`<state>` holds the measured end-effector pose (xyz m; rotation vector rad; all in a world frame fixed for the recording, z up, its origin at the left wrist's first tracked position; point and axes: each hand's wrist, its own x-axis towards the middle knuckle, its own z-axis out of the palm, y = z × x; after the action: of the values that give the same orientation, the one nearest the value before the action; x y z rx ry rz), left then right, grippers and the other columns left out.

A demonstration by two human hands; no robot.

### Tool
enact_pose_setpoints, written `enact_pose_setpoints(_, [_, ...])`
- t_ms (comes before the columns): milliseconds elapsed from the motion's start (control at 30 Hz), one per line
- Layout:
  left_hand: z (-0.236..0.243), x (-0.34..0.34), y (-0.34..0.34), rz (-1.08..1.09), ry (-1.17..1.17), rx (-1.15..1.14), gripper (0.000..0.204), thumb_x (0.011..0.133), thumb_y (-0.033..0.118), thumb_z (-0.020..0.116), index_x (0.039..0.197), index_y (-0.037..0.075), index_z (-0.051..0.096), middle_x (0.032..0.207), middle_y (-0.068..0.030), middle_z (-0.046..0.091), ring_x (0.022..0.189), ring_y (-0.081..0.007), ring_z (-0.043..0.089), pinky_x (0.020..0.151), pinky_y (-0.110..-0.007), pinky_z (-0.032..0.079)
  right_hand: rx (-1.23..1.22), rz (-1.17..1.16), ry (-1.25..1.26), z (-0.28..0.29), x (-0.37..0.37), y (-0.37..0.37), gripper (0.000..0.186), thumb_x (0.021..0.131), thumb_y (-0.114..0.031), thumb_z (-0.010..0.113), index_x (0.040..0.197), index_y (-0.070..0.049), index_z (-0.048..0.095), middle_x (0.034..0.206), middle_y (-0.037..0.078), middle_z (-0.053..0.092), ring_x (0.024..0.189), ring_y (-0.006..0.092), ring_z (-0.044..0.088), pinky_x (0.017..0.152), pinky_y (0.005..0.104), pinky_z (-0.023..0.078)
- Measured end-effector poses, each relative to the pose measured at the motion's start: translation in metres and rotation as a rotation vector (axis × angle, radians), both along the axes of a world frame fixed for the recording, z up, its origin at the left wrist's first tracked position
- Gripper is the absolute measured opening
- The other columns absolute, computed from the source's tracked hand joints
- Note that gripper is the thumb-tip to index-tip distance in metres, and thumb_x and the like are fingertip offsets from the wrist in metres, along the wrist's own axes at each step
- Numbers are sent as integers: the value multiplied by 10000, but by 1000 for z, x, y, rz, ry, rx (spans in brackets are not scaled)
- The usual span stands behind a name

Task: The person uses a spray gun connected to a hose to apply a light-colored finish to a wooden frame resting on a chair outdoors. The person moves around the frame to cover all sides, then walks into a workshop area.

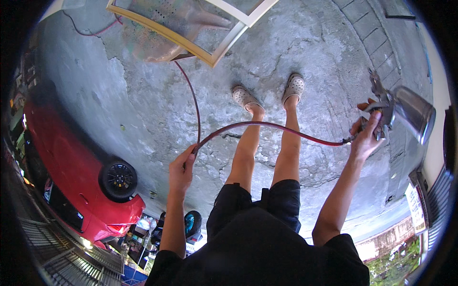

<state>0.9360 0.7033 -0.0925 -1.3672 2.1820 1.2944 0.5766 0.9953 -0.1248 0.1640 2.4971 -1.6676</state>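
Note:
My right hand (368, 132) is closed around the grip of a metal spray gun (385, 107), held out to the right. The gun's grey cup (414, 113) tilts outward to the right. From the base of its grip a dark red air hose (267, 124) arcs across in front of my legs to my left hand (181, 168). The fingers of that hand are wrapped round the hose. Beyond it the hose bends and runs up the floor, passing beneath a frame (202, 56) with yellow and white sides at the top.
A paint-stained, perforated piece (167, 28) shows through the frame. Far left, a red car (71, 167) is parked on the cracked concrete floor (167, 95). My feet wear beige clogs (245, 97). A row of paving blocks (369, 33) lines the upper right, and a sign (416, 207) stands lower right.

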Motion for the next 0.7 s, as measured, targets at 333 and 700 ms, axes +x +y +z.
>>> enact_pose_setpoints(333, [-13, 16, 11, 30, -10, 88, 296, 986, 82, 594, 1273, 44, 660, 1059, -138, 731, 873, -153, 657, 780, -277, 502, 52, -113, 84, -9, -16, 1, 372, 1028, -335, 562, 1138, 18, 609, 898, 166, 701, 376, 90, 427, 331, 229, 309])
enact_pose_setpoints(700, [-19, 33, -11, 78, -23, -7, 272, 997, 107, 589, 1245, 35, 673, 1077, -140, 737, 941, -160, 691, 776, -285, 520, 53, 148, -223, -47, 18, -48, 261, 968, -282, 672, 883, -35, 675, 760, 62, 663, 472, 65, 490, 434, 246, 364])
